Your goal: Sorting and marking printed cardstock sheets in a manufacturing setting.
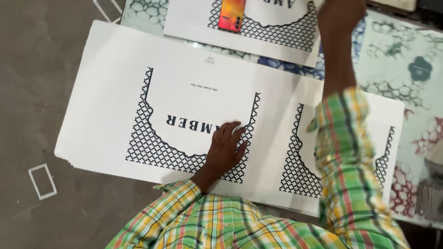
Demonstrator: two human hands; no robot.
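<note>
We're pressing left hand point(224, 150) flat, fingers spread loose, on white printed sheet point(184, 101) lying at table's point(406, 69) 9 o'clock. Right hand point(339, 14) reaching 12 o'clock, fingers cropped, can't tell.

White sheet point(110, 92) with black lattice print, green-yellow plaid sleeve point(350, 161), seemingly orange-red phone point(232, 14).

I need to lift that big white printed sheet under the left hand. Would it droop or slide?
The printed sheet lies flat and overhangs the table edge without sagging, so it is probably stiffish card. It rests on a stack of similar sheets, so it may slide. The left hand presses it flat.
</note>
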